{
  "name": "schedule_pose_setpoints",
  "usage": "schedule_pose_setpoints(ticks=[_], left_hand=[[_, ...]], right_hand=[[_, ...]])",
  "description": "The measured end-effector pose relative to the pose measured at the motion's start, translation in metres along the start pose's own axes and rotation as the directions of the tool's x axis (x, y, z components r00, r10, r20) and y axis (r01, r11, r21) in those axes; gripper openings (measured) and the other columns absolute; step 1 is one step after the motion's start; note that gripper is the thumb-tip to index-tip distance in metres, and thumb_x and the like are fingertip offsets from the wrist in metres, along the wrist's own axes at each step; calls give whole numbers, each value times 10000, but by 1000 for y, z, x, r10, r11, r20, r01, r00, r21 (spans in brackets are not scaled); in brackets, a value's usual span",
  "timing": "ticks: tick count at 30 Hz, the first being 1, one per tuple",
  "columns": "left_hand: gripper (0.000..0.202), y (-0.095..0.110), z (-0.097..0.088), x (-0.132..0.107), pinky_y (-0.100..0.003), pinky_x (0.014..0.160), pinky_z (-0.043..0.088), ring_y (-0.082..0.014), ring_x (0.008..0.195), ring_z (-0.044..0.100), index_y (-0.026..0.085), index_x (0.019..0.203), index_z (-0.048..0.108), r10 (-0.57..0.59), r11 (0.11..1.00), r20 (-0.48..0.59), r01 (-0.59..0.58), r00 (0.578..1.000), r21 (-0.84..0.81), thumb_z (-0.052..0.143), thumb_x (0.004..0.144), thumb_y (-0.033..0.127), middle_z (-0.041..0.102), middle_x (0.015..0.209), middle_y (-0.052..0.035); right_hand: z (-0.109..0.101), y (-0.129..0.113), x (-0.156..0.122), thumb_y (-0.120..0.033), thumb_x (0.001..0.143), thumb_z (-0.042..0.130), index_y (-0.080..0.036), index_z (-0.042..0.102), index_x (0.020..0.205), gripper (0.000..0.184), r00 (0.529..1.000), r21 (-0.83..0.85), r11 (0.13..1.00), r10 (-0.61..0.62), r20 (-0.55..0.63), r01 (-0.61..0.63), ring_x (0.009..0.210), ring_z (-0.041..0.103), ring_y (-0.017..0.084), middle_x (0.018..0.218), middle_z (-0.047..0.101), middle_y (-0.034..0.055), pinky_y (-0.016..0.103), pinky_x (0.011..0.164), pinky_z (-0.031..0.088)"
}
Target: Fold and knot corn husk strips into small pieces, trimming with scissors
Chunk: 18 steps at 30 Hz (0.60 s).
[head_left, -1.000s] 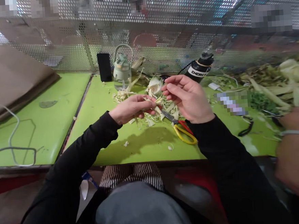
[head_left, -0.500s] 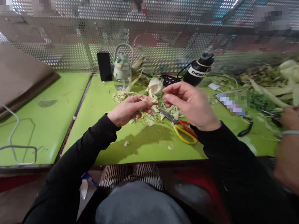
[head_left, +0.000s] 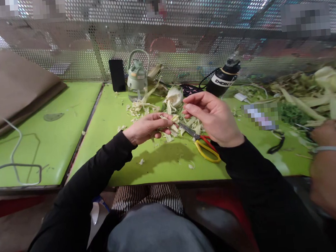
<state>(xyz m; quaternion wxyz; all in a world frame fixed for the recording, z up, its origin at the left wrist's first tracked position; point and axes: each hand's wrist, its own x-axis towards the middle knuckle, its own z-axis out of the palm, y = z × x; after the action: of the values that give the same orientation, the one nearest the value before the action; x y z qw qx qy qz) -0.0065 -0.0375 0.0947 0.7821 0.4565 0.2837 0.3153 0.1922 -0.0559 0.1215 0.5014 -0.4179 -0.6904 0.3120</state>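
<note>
Between the thumb and fingers of my left hand (head_left: pixel 149 128) is a small pale corn husk piece (head_left: pixel 174 119). My right hand (head_left: pixel 213 117) hovers just right of it, thumb and fingertips nearly together in a pinch; anything between them is too small to make out. Below and behind both hands lie loose husk scraps (head_left: pixel 195 124). Scissors (head_left: pixel 206 152) with one yellow and one red handle rest by my right wrist, blades toward the scraps. A rounded, cream husk bundle (head_left: pixel 175 97) sits just beyond my hands.
At the back stand a dark phone (head_left: pixel 117 75), a green bottle (head_left: pixel 137 80) and a black bottle (head_left: pixel 223 78). Brown cardboard (head_left: pixel 15 88) and a bent wire (head_left: pixel 13 152) lie left. A husk pile (head_left: pixel 306 87) and another person's hand (head_left: pixel 334 133) are at right.
My left hand has shifted slightly right and down with the husk piece. My right hand has moved slightly left, still pinched. The scissors have stayed in place.
</note>
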Motion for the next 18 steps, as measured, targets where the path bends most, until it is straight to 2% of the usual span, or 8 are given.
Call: schedule_pose_setpoints(ticks=[3, 5, 7, 9, 13, 15, 18], left_hand=[[102, 2, -1, -1, -132, 400, 291, -21, 551, 594, 110, 852, 586, -14, 1000, -43, 13, 999, -24, 563, 921, 39, 636, 737, 14], [101, 3, -2, -1, -129, 398, 293, -22, 558, 600, 109, 840, 583, -20, 999, -56, 19, 998, -26, 576, 920, 48, 636, 747, 6], [99, 3, -1, -2, -124, 400, 297, -22, 561, 602, 110, 838, 582, -21, 1000, -70, 20, 997, -20, 587, 920, 54, 634, 744, 4], [97, 2, -1, -3, -116, 405, 303, -17, 566, 606, 112, 844, 580, -19, 1000, -87, 18, 996, -12, 590, 924, 57, 643, 747, 6], [106, -1, -3, -2, -103, 441, 359, -16, 576, 622, 105, 850, 580, -20, 1000, -138, 22, 990, 11, 572, 939, 48, 641, 693, 16], [100, -2, -4, -1, -106, 487, 409, -18, 574, 620, 99, 858, 580, -18, 999, -159, 23, 987, 29, 567, 944, 51, 640, 665, 18], [68, -5, -4, 1, -130, 562, 468, -29, 595, 634, 98, 883, 581, 6, 995, -158, 10, 987, 98, 576, 938, 59, 661, 666, 14]], right_hand=[[-6, 0, -4, -282, 861, 708, -228, 708, 993, 143, 992, -279, 954, -85, 93, 108, 769, 642, 157, 917, 684, 28, 347, 751, 568], [-9, 1, -8, -301, 874, 700, -226, 731, 980, 133, 969, -450, 865, -143, 199, 220, 779, 635, 176, 919, 674, 45, 362, 734, 550], [-10, 2, -11, -307, 911, 657, -224, 744, 950, 126, 943, -545, 779, -181, 280, 311, 766, 625, 184, 879, 655, 50, 363, 705, 531], [-11, 3, -14, -305, 944, 608, -213, 741, 927, 162, 925, -595, 713, -232, 300, 372, 787, 623, 199, 873, 642, 62, 374, 715, 527], [-13, -1, -16, -288, 956, 585, -189, 701, 892, 166, 890, -670, 590, -350, 291, 451, 964, 629, 264, 1016, 681, 108, 459, 883, 501], [-13, -4, -17, -268, 961, 574, -198, 673, 885, 143, 878, -657, 584, -354, 323, 477, 987, 632, 268, 1025, 712, 97, 461, 911, 480], [-9, -8, -18, -253, 971, 552, -206, 645, 900, 126, 871, -604, 628, -324, 369, 490, 928, 630, 248, 954, 731, 74, 429, 877, 471]])
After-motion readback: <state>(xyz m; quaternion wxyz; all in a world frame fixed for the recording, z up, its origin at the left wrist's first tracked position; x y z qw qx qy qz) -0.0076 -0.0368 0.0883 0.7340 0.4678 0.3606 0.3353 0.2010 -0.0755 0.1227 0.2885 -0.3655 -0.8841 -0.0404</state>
